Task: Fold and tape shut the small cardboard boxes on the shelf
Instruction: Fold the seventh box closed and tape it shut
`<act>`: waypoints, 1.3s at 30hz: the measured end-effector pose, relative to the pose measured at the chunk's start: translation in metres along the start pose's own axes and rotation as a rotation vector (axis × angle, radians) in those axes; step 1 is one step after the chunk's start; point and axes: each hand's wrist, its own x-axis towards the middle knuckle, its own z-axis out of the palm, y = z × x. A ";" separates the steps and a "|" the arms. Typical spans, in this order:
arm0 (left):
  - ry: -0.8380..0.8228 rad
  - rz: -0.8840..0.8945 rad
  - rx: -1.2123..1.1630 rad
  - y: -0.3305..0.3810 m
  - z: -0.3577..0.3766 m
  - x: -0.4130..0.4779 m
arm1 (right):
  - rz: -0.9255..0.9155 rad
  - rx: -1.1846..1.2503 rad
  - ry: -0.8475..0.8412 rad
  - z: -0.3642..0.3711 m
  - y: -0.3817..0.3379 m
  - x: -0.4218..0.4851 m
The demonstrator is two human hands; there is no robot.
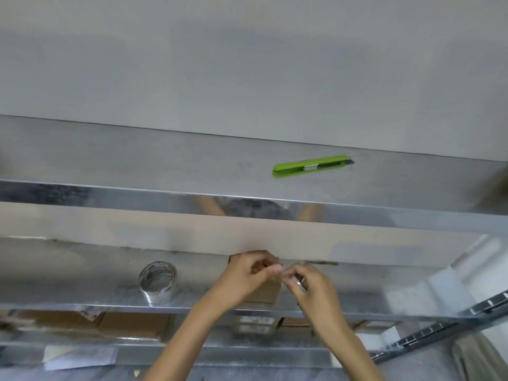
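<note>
A small brown cardboard box stands on the middle metal shelf, mostly hidden behind my hands. My left hand is over the box with its fingers curled, pinching something small at the fingertips. My right hand meets it fingertip to fingertip, and what looks like a strip of clear tape is pinched between the two hands. A roll of clear tape stands on edge on the same shelf, to the left of the box.
A green utility knife lies on the top shelf near the wall. More cardboard boxes sit on the shelf below. The rack's slotted upright runs along the right side.
</note>
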 end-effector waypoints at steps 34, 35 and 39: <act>0.368 -0.331 -0.327 -0.042 -0.042 -0.002 | -0.204 -0.471 -0.101 -0.005 0.039 0.062; 0.369 -0.348 -0.336 -0.048 -0.041 0.001 | -0.184 -0.486 -0.128 -0.004 0.038 0.064; 0.349 -0.441 -0.387 -0.075 -0.025 0.011 | -0.033 -0.535 -0.234 -0.003 0.038 0.075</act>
